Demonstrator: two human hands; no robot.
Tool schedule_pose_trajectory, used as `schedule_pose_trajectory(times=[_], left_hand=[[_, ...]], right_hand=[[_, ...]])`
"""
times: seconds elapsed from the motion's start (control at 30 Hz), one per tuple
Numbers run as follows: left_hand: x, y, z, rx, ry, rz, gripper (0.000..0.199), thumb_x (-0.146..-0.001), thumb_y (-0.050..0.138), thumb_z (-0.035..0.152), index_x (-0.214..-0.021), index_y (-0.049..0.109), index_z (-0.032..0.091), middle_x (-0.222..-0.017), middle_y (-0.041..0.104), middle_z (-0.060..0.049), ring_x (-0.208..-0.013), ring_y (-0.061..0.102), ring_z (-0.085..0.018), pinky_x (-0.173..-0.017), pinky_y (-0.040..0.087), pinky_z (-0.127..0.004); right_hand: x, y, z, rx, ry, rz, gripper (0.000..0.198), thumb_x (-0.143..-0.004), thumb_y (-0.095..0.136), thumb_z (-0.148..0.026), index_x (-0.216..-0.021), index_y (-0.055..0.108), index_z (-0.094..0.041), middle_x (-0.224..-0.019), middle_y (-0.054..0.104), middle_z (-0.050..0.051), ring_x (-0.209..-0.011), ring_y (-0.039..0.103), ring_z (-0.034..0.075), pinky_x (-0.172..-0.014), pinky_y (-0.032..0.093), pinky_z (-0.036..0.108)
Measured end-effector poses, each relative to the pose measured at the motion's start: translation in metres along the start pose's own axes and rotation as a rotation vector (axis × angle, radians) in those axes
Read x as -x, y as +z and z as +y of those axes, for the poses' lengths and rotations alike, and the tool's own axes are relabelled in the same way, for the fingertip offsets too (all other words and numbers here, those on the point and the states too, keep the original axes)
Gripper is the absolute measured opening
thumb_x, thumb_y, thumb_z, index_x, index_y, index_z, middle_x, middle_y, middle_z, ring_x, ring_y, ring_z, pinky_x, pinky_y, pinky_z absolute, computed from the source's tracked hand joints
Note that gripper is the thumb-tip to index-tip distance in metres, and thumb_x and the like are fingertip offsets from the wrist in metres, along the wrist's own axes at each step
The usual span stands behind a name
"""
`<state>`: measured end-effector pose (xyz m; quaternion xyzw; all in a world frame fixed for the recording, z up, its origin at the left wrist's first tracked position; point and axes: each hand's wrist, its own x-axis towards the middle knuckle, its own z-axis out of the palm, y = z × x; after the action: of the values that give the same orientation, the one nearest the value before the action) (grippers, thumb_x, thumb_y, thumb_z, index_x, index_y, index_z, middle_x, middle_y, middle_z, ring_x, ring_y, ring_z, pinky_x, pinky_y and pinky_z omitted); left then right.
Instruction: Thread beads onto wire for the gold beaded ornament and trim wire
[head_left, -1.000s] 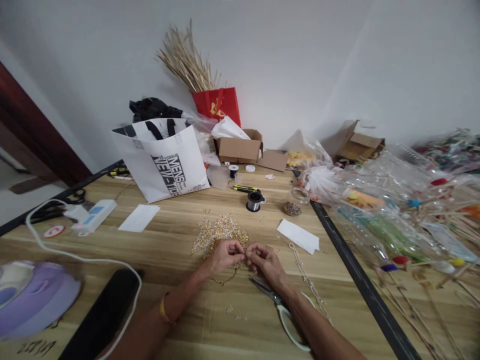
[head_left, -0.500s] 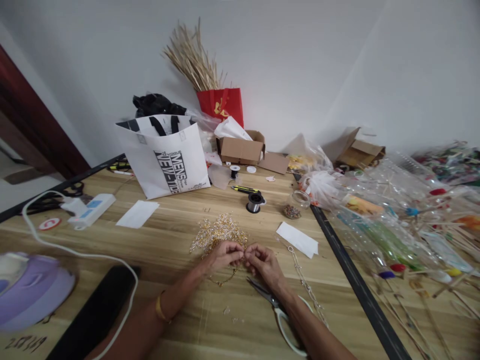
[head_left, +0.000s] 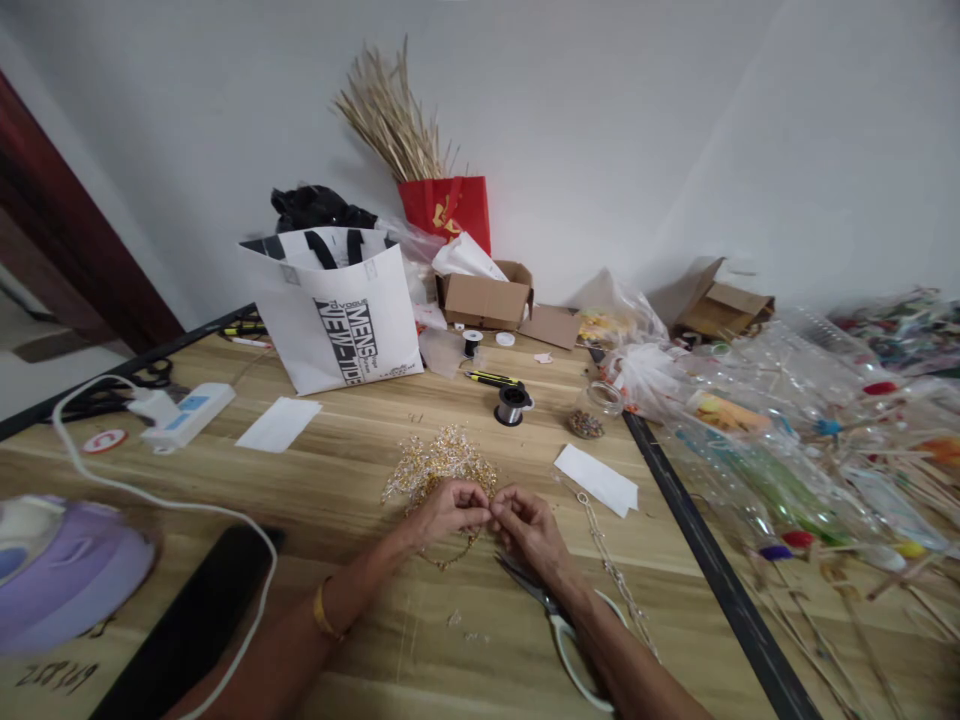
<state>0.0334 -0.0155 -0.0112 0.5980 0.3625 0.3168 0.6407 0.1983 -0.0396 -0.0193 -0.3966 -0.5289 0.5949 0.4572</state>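
My left hand (head_left: 456, 507) and my right hand (head_left: 525, 520) meet fingertip to fingertip, both closed in a pinch. Whatever lies between the fingertips is too small to make out. Just behind them spreads a bunch of gold and clear beads on thin wire (head_left: 439, 462), partly covered by my left hand. A curved beaded strand (head_left: 448, 562) rests on the table below my fingers. Under my right wrist lie scissors (head_left: 562, 640) with white handles. A beaded chain (head_left: 609, 562) stretches along the right side of that forearm.
Behind the hands stand a wire spool (head_left: 511, 405), a yellow utility knife (head_left: 493, 380) and a jar of beads (head_left: 587, 420). A white shopping bag (head_left: 337, 320) and a power strip (head_left: 189, 415) are on the left. Plastic bottles (head_left: 772, 470) crowd the right side.
The view has shifted very slightly. Both hands keep their pinch at nearly the same spot, and nothing else has visibly moved.
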Motion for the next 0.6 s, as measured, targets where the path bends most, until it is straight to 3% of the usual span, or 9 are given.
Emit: schedule_pose_trajectory(times=[0.27, 0.6], left_hand=[[0.0005, -0.0023, -0.0013, 0.013, -0.001, 0.019, 0.033, -0.066, 0.07, 0.04, -0.074, 0.06, 0.01, -0.059, 0.056, 0.002, -0.051, 0.048, -0.007, -0.052, 0.039, -0.019], [0.0021, -0.0064, 0.0031, 0.018, -0.056, -0.05, 0.035, -0.064, 0.069, 0.044, -0.071, 0.058, 0.011, -0.057, 0.052, 0.003, -0.051, 0.045, -0.006, -0.051, 0.036, -0.019]], right_hand=[[-0.001, 0.0001, -0.002, -0.015, 0.02, 0.025, 0.031, -0.071, 0.065, -0.046, -0.076, 0.056, -0.017, -0.053, 0.051, -0.005, -0.041, 0.041, 0.007, -0.038, 0.034, 0.017], [-0.0016, 0.0012, -0.0009, 0.055, -0.012, 0.075, 0.031, -0.07, 0.066, -0.045, -0.073, 0.055, -0.017, -0.049, 0.044, -0.007, -0.039, 0.036, 0.006, -0.036, 0.032, 0.017]])
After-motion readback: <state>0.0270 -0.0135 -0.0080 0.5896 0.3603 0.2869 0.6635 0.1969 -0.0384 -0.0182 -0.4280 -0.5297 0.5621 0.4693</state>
